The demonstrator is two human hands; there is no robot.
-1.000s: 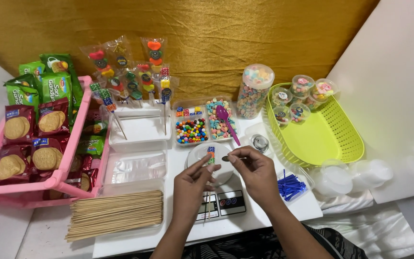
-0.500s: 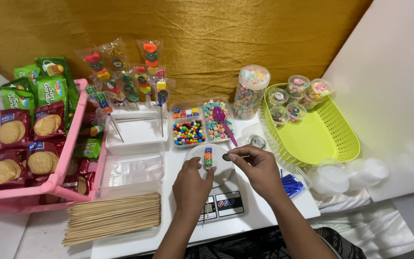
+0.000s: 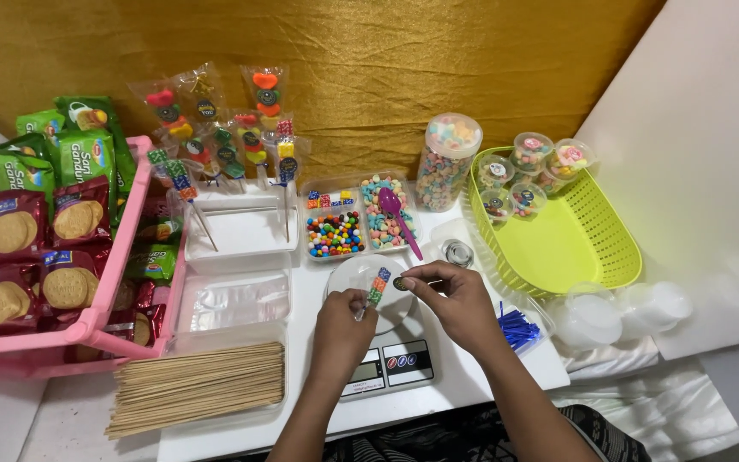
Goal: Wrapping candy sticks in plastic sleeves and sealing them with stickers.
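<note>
We note our left hand [image 3: 341, 329] pinching a candy skewer [image 3: 375, 288] and our right hand [image 3: 455, 299] pinching a small dark sticker [image 3: 399, 283] over the scale [image 3: 387, 364], candy trays [image 3: 357, 224] just behind, skewer sticks [image 3: 198, 387] left.

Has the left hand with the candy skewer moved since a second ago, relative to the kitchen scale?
Barely. The left hand still holds the candy skewer over the round white dish on the white kitchen scale; no clear shift.

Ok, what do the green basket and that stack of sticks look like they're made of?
The green basket looks like moulded plastic: uniform lime colour, a slight sheen and a regular grid of slots in its walls. The sticks look like bare wood or bamboo: pale tan, matt, thin and straight. Which of the two cannot be told.
</note>
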